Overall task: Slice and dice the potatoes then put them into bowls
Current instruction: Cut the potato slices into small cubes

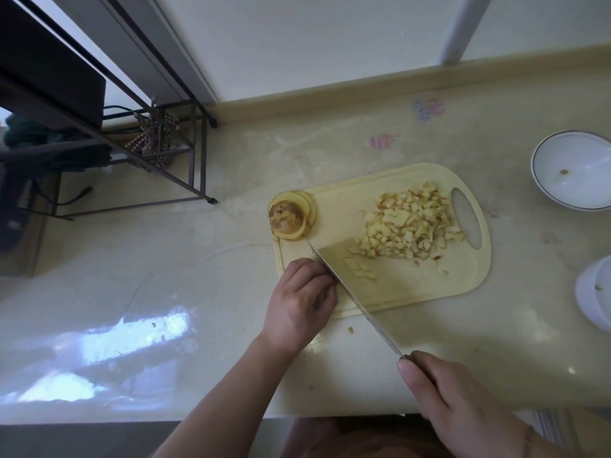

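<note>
A pale yellow cutting board (426, 285) lies on the counter. A heap of diced potato (410, 226) covers its right part, with a few loose strips (360, 268) nearer me. A stack of potato slices (291, 219) topped by a skin-covered end sits at the board's left corner. My right hand (463, 404) grips the handle of a long knife (347, 292), whose blade slants across the board's near left side. My left hand (301, 302), fingers curled, presses down on potato pieces right beside the blade; the pieces are mostly hidden under it.
A white bowl (575, 170) with a dark rim stands at the right, holding one scrap. Another white bowl (595, 292) is cut off at the right edge. A black metal rack (158, 153) stands at the back left. One potato bit (350, 330) lies on the counter.
</note>
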Demonstrator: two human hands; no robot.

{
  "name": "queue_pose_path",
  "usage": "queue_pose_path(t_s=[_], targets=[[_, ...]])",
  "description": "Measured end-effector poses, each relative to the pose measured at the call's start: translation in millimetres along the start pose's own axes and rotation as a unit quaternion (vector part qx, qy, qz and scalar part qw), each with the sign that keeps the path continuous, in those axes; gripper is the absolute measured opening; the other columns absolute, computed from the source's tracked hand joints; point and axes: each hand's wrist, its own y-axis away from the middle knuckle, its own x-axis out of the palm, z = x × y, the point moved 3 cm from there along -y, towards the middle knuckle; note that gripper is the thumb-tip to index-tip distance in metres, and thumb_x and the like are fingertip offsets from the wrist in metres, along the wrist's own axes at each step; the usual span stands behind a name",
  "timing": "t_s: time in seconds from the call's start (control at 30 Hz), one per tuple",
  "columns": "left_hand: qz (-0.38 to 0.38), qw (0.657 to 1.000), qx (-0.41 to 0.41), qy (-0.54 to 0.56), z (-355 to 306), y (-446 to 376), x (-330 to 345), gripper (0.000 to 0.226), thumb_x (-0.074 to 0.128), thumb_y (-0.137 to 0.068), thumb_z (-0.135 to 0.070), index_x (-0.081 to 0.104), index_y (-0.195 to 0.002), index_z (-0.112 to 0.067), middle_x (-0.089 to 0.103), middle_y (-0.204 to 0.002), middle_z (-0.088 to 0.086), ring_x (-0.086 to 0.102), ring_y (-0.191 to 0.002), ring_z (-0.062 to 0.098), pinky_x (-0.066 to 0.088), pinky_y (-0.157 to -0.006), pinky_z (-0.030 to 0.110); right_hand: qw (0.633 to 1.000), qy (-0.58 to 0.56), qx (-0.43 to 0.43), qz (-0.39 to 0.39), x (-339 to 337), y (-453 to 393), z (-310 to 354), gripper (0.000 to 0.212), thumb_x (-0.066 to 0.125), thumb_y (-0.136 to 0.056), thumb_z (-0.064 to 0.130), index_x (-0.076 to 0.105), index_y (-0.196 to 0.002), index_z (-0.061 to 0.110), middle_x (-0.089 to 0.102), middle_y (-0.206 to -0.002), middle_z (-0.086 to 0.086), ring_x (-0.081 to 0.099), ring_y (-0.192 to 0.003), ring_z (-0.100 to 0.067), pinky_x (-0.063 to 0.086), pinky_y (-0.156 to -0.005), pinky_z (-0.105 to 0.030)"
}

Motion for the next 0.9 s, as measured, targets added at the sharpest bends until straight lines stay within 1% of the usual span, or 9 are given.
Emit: queue_pose_path(t_s=[0.13,0.2,0.3,0.43,0.53,0.63,0.7,0.83,0.9], targets=[[0.002,1.000,0.004,0.001,1.7,-0.4,0.3,0.003,0.075,-0.084,0.001,0.076,-0.087,0.000,0.071,-0.096,0.007,0.065,-0.094,0.028,0.053,-0.088,0.030,1.000,0.007,-0.011,-0.008,1.7,-14.4,10.3,0.061,0.021,-0.081,0.076,0.045,-0.069,0.022,0.057,-0.072,-0.011,0.053,-0.058,-0.018,0.044,-0.062,-0.034],[-0.001,1.000,0.007,0.004,2.0,-0.3,0.1,0.002,0.075,-0.084,0.000,0.076,-0.086,0.000,0.071,-0.095,0.007,0.064,-0.093,0.027,0.053,-0.088,0.029,1.000,0.007,-0.009,-0.012,-2.0,-16.2,11.2,0.053,0.024,-0.083,0.071,0.046,-0.067,0.025,0.057,-0.068,-0.010,0.052,-0.057,-0.018,0.045,-0.061,-0.034],[-0.004,1.000,0.006,0.002,2.1,0.0,0.6,0.005,0.078,-0.082,0.003,0.075,-0.083,-0.001,0.069,-0.092,0.007,0.062,-0.092,0.026,0.050,-0.090,0.025,1.000,0.001,-0.011,-0.013,-9.6,-9.8,4.8,0.052,0.021,-0.083,0.078,0.046,-0.068,0.035,0.051,-0.060,-0.004,0.046,-0.052,-0.012,0.043,-0.059,-0.033],[-0.015,1.000,-0.003,0.000,2.6,3.2,-0.3,0.006,0.079,-0.081,0.003,0.075,-0.083,0.000,0.068,-0.091,0.008,0.062,-0.092,0.027,0.050,-0.089,0.025,1.000,-0.014,-0.005,-0.004,-7.6,-5.6,2.7,0.060,0.022,-0.078,0.083,0.044,-0.068,0.028,0.045,-0.055,-0.002,0.041,-0.050,-0.010,0.042,-0.057,-0.036],[-0.028,0.999,-0.018,-0.013,4.6,11.1,-5.5,0.004,0.079,-0.081,0.000,0.075,-0.082,-0.002,0.067,-0.090,0.007,0.060,-0.093,0.024,0.052,-0.086,0.030,1.000,-0.021,-0.012,0.001,-4.7,-3.1,7.6,0.067,0.022,-0.076,0.086,0.044,-0.068,0.023,0.049,-0.058,-0.010,0.045,-0.050,-0.016,0.046,-0.057,-0.034],[-0.034,0.999,-0.034,-0.025,6.9,15.6,-6.4,0.002,0.077,-0.083,-0.002,0.076,-0.084,-0.003,0.069,-0.092,0.005,0.060,-0.095,0.022,0.053,-0.085,0.035,1.000,-0.013,-0.009,0.003,0.4,-0.5,8.4,0.067,0.018,-0.072,0.091,0.048,-0.069,0.032,0.057,-0.067,-0.011,0.054,-0.056,-0.017,0.048,-0.064,-0.037],[-0.033,0.999,-0.035,-0.025,5.7,14.3,-5.6,0.002,0.075,-0.085,-0.004,0.077,-0.085,-0.003,0.071,-0.093,0.004,0.060,-0.095,0.022,0.053,-0.084,0.036,1.000,-0.003,-0.010,0.001,3.4,-0.6,8.4,0.064,0.014,-0.068,0.093,0.050,-0.070,0.040,0.060,-0.067,-0.003,0.055,-0.057,-0.014,0.048,-0.064,-0.034],[-0.033,0.999,-0.031,-0.028,2.9,11.1,-5.5,0.005,0.073,-0.086,-0.005,0.077,-0.085,-0.004,0.071,-0.094,0.002,0.060,-0.095,0.021,0.052,-0.084,0.034,1.000,0.007,-0.008,-0.009,5.4,1.9,5.5,0.065,0.012,-0.068,0.093,0.050,-0.072,0.041,0.059,-0.064,0.004,0.055,-0.057,-0.011,0.047,-0.061,-0.029],[-0.038,0.998,-0.029,-0.027,2.6,11.0,-5.9,0.003,0.074,-0.084,-0.004,0.077,-0.084,-0.004,0.072,-0.094,0.002,0.060,-0.095,0.021,0.051,-0.085,0.032,1.000,0.014,-0.009,-0.017,5.6,2.3,6.8,0.062,0.009,-0.065,0.095,0.049,-0.076,0.049,0.059,-0.066,0.008,0.055,-0.058,-0.010,0.044,-0.059,-0.023]])
